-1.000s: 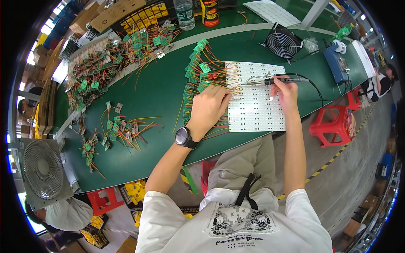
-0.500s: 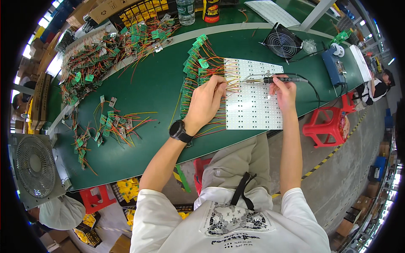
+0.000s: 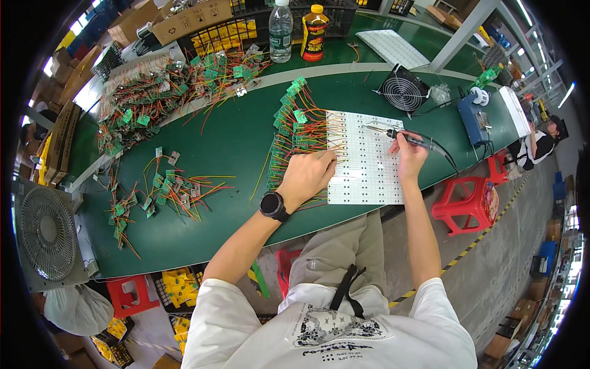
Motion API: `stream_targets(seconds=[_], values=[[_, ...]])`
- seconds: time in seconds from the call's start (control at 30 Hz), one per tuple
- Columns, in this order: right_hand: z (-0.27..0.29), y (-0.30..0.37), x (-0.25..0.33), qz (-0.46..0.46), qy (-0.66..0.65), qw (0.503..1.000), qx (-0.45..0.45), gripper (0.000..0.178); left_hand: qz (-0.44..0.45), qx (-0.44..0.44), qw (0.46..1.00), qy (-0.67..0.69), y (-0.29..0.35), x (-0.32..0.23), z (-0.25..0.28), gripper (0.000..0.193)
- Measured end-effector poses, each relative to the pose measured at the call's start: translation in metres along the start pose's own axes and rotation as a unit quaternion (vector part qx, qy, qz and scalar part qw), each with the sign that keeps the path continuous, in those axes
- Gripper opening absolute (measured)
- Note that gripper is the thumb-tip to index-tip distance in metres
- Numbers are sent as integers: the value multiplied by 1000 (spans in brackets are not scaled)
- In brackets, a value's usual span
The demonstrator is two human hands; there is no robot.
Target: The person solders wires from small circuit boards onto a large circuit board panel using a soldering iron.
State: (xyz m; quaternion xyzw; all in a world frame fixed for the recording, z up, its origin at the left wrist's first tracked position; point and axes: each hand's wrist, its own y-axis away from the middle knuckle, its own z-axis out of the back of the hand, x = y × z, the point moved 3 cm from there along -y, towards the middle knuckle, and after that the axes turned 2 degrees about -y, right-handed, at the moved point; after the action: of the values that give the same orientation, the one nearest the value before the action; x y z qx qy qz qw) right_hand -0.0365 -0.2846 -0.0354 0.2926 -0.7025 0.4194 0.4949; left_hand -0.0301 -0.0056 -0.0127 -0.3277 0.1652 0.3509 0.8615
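A white perforated circuit board (image 3: 369, 178) lies on the green bench, with a row of red and yellow wires (image 3: 316, 142) reaching its left edge from small green circuit boards (image 3: 284, 117). My left hand (image 3: 308, 177) rests at that edge, fingers curled and pinched on a wire; the fingertips partly hide it. In my right hand (image 3: 410, 158), over the board's right side, is a soldering iron (image 3: 409, 138). It is held like a pen, tip pointing left above the board, apart from my left fingers.
A heap of wired green boards (image 3: 144, 101) fills the back left; a smaller cluster (image 3: 169, 187) lies nearer. A black fan (image 3: 402, 91), a blue soldering station (image 3: 473, 120) and bottles (image 3: 281, 34) stand behind. The iron's cable (image 3: 445, 157) trails right, near a red stool (image 3: 467, 206).
The soldering iron's tip has moved off the wire ends, away from my left fingers, and the iron is tilted more. My left hand has shifted nearer along the board's edge. The whole view has tipped.
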Motion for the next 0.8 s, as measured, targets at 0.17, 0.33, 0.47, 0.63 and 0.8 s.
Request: stream_targets(seconds=[0.17,0.33,0.47,0.63,0.8], values=[[5,-13,23,10,18,1000,-15,18,11,-20,999,30,-3,2,1,11],[6,15,29,-98,0,994,37,19,25,0,999,31,-3,6,0,11],[8,30,13,-98,-19,991,85,17,28,-31,998,45,-4,3,2,12],[7,33,8,-101,-26,990,91,17,35,-16,998,46,-6,4,0,11],[4,35,10,-114,-21,988,100,17,46,-20,998,25,-3,6,-4,10]])
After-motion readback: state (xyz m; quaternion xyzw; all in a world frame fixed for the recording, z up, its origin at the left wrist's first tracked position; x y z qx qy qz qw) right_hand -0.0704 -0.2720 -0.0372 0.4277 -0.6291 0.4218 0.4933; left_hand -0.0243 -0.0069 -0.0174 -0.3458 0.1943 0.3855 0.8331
